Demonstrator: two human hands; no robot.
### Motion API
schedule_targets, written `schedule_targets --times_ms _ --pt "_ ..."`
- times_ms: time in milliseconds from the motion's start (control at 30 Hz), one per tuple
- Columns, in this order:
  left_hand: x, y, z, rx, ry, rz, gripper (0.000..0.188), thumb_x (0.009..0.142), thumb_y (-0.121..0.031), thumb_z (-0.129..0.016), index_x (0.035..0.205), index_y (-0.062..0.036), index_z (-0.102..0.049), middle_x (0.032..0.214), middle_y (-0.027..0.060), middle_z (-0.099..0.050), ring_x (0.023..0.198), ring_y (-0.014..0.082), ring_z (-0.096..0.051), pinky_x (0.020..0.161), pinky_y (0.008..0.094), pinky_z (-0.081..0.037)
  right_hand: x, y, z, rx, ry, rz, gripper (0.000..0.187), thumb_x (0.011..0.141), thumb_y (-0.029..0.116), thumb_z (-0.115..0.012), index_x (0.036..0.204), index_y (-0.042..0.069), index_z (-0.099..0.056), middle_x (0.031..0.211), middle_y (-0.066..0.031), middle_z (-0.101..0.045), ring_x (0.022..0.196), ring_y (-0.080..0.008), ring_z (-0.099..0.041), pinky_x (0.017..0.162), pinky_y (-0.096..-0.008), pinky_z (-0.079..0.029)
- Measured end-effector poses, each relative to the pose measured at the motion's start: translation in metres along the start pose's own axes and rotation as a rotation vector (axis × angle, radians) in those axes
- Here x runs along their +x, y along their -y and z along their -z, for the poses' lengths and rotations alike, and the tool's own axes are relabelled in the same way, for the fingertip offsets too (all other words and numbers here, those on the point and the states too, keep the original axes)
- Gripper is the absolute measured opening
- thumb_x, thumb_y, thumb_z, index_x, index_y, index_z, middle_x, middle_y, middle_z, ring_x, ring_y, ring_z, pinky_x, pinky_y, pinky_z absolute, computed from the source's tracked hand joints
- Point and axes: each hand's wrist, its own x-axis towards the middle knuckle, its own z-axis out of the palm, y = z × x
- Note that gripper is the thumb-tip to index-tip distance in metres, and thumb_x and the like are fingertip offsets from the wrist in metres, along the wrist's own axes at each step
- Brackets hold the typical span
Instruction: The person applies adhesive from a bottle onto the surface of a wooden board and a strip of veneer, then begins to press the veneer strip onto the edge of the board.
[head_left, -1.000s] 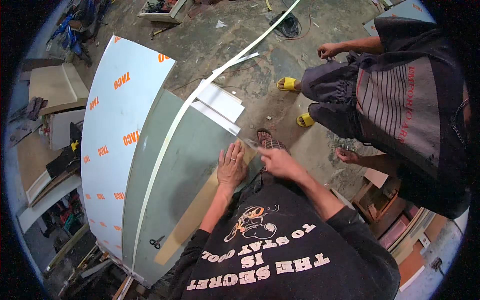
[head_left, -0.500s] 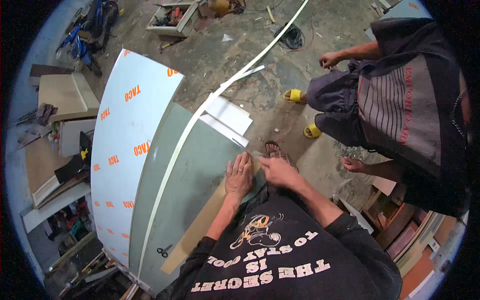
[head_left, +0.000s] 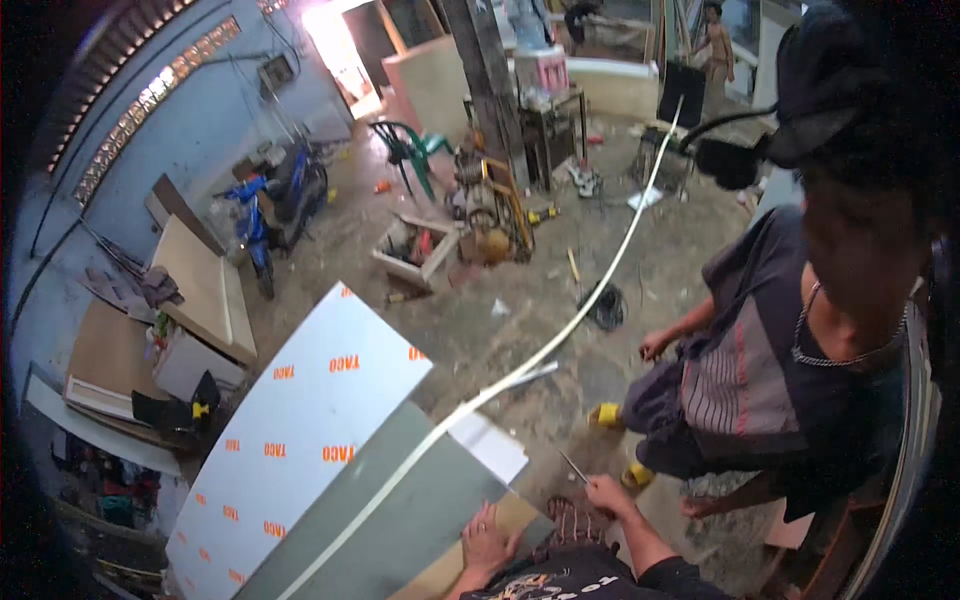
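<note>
A slim pointed tool (head_left: 574, 466) is held in the right grip (head_left: 607, 496), whose fingers are curled closely around its near end; its tip is aimed forward and to the left of that grip, clear of the sheets. By the left grip (head_left: 487, 540) nothing is seen to be clasped: the hand is laid flat, fingers extended, upon a tan strip (head_left: 517, 518), which is left visible on either side of it. A grey-green sheet (head_left: 420, 510) is spread to the left of this grip, with the tan strip lying along its near edge. Farther left, the grey-green sheet is crossed by a long cream band (head_left: 463, 410), and beyond that a white sheet (head_left: 310, 410) with orange printing is placed. Ahead of the left grip, a small white board (head_left: 490, 447) is seen. To the right of the right grip, a co-worker (head_left: 745, 390) is positioned
</note>
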Motion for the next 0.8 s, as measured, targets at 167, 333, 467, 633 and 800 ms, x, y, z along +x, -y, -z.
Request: schedule_targets --times_ms 167,333,467,633,800 --pt "0.006 -0.021 0.019 0.040 0.146 0.053 0.104 0.066 -0.056 -0.083 0.139 0.0015 -0.037 0.130 0.0221 -0.049 0.120 0.0380 -0.047 0.097 0.0523 -0.041 -0.001 -0.166 -0.041 -0.288 0.178 -0.396 0.032 0.080 0.030 -0.064 0.090 0.001 -0.072 0.097 -0.0231 -0.069 0.093 -0.0390 -0.068 0.079 -0.0467 -0.054" --pt "0.002 -0.023 0.004 -0.110 0.166 0.004 0.094 0.065 -0.050 -0.085 0.130 0.0025 -0.042 0.117 0.0250 -0.054 0.107 0.0430 -0.054 0.090 0.0502 -0.047 -0.058 -0.225 -0.043 -0.015 0.290 -0.827 0.020 0.079 0.019 -0.066 0.071 0.001 -0.063 0.065 -0.0140 -0.061 0.058 -0.0257 -0.063 0.055 -0.0399 -0.050" --pt "-0.010 -0.020 0.002 -0.215 0.315 -0.012 0.070 0.075 -0.035 -0.080 0.129 -0.0036 -0.049 0.114 0.0229 -0.060 0.103 0.0423 -0.059 0.087 0.0493 -0.049 -0.079 -0.211 -0.040 0.088 0.190 -0.786 0.022 0.083 0.013 -0.057 0.065 0.001 -0.062 0.057 -0.0137 -0.059 0.046 -0.0234 -0.057 0.043 -0.0386 -0.045" --pt "0.044 -0.035 0.023 -0.372 0.262 -0.194 0.044 0.086 -0.026 -0.068 0.125 -0.0084 -0.057 0.111 0.0219 -0.064 0.106 0.0421 -0.060 0.087 0.0491 -0.050 -0.090 -0.209 -0.025 0.126 0.250 -0.728 0.020 0.080 0.012 -0.055 0.065 0.002 -0.064 0.056 -0.0129 -0.060 0.048 -0.0238 -0.061 0.047 -0.0407 -0.048" --pt "0.168 -0.132 0.142 -0.710 0.044 -0.123 0.039 0.083 -0.025 -0.076 0.110 -0.0007 -0.059 0.097 0.0201 -0.068 0.091 0.0318 -0.066 0.079 0.0393 -0.052 -0.081 -0.197 -0.017 0.192 0.225 -0.775 0.020 0.083 0.011 -0.051 0.066 0.003 -0.058 0.056 -0.0134 -0.057 0.039 -0.0228 -0.052 0.036 -0.0395 -0.037"
